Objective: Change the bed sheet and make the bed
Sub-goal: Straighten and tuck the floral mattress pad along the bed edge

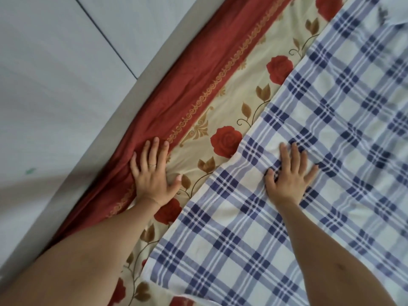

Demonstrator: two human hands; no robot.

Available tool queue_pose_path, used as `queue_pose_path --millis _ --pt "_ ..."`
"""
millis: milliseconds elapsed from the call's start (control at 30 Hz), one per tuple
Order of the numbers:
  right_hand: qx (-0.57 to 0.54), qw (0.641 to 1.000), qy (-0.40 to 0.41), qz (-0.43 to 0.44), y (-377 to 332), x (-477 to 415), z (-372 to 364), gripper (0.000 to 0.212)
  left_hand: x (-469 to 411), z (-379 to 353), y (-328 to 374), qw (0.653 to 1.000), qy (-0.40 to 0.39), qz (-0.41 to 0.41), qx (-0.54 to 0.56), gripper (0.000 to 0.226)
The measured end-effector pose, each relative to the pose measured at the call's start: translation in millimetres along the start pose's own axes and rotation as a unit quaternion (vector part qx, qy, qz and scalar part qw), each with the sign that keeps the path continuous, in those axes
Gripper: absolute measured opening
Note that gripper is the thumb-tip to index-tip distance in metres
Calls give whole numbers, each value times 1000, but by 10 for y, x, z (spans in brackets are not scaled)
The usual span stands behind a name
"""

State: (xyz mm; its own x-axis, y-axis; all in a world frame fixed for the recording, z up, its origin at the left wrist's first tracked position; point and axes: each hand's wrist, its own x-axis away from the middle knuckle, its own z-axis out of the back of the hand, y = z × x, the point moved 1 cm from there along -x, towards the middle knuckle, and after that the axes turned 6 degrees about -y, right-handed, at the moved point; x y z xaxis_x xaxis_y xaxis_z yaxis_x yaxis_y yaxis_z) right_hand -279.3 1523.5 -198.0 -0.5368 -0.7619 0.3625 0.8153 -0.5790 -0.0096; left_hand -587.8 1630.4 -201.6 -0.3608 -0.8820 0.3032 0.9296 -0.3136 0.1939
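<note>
A cream bed sheet with red roses and a dark red border (pixel 198 111) covers the bed's left side and runs along the bed edge. Over it, to the right, lies a blue and white checked sheet (pixel 320 151), its edge running diagonally. My left hand (pixel 152 173) presses flat on the rose sheet where the red border meets the cream part, fingers straight, a ring on one finger. My right hand (pixel 289 175) rests flat on the checked sheet with fingers spread, the cloth slightly wrinkled under the fingertips.
A pale grey bed frame edge (pixel 123 102) runs diagonally along the left of the sheet. Beyond it is a light tiled floor (pixel 55 62) with a dark grout line.
</note>
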Motion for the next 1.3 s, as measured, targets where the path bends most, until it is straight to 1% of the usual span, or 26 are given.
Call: queue_pose_path --millis 133,267,333,433,533,800,833,867,933,967,1000,1033,1067,1100,1133,1167,1200,1233,1267,1300 --pt "16 1000 3 1 -28 2 -16 70 0 -5 -3 1000 0 8 -1 83" --pt "34 999 -30 26 -56 -31 50 71 -11 98 26 999 -34 9 7 83" --pt "35 999 -26 26 -32 -29 17 71 -8 97 34 999 -40 17 6 83" --pt "20 999 -14 26 -39 -30 8 71 -26 65 12 999 -27 16 7 85" --pt "-2 999 -18 30 41 -42 -14 71 -23 8 2 1000 -17 6 2 85" --pt "-16 999 -9 39 23 4 13 72 0 -3 3 999 43 -2 7 84" --pt "-35 999 -10 13 -55 26 30 71 9 -6 1 999 44 -4 9 84" --pt "-73 997 -6 -41 -202 38 42 71 21 -3 5 999 38 -2 10 83" --pt "-167 970 -21 -177 -744 46 90 69 32 33 2 1000 17 7 5 83" --pt "-192 957 -55 -209 -1080 54 181 67 48 68 -9 1000 14 16 4 83" --pt "-210 950 -85 -216 -1353 75 232 68 70 66 0 1000 3 22 10 82" --pt "-202 958 -109 -175 -1634 40 320 69 74 98 14 999 1 28 15 80" --pt "-168 973 -121 -104 -1849 3 373 71 80 110 46 999 9 34 20 76" --pt "-112 986 -126 -4 -2022 -18 415 74 81 102 60 998 21 49 40 72" --pt "-48 981 -137 129 -2172 -18 434 78 95 94 52 993 50 80 68 71" --pt "1 953 -160 255 -2274 -7 441 81 160 112 34 982 85 132 103 70" --pt "26 923 -178 340 -2339 -39 448 81 250 149 9 965 122 188 137 70" --pt "28 906 -182 380 -2390 -109 495 76 336 201 -20 945 160 230 166 70" --pt "9 905 -170 391 -2412 -223 571 66 388 253 -53 930 181 256 191 70" --pt "-20 902 -149 405 -2442 -301 644 54 468 315 -112 924 177 273 200 71"
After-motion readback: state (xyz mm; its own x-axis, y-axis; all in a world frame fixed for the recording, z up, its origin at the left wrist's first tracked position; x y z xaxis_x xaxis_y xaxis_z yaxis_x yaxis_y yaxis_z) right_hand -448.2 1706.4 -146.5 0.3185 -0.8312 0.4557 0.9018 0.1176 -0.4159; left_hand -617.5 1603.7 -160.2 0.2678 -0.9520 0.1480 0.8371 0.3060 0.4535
